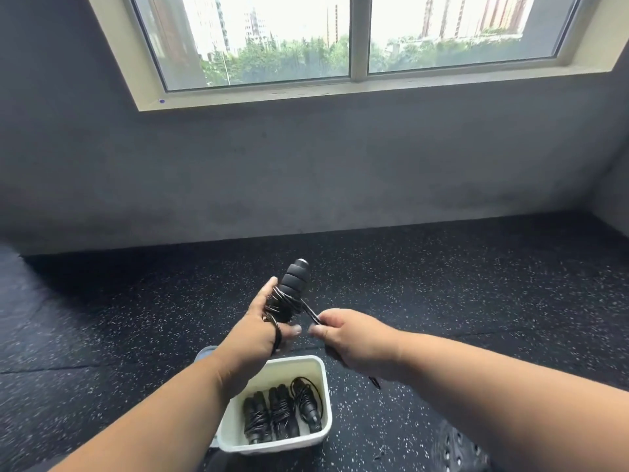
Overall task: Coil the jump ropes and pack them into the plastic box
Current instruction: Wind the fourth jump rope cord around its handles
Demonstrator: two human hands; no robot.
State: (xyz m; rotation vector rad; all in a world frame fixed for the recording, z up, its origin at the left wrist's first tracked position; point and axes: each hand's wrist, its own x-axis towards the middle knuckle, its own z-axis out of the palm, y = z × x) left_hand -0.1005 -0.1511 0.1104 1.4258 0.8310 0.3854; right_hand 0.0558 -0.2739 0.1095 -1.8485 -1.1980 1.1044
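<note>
My left hand (263, 330) grips the black foam handles of a jump rope (292, 284), held upright above the floor with thin black cord wound around them. My right hand (347, 338) pinches the cord (311, 313) just to the right of the handles, pulled taut. A loop of cord hangs around my left fingers. Below my hands stands a white plastic box (325, 396) on the floor. Inside it lie three coiled black jump ropes (282, 415) side by side.
The floor (476, 301) is black speckled rubber matting. A dark grey wall (306, 172) with a wide window (357, 39) rises beyond it. A dark perforated shoe (456, 447) shows at the lower right, and something pale blue (206, 354) peeks out behind my left wrist.
</note>
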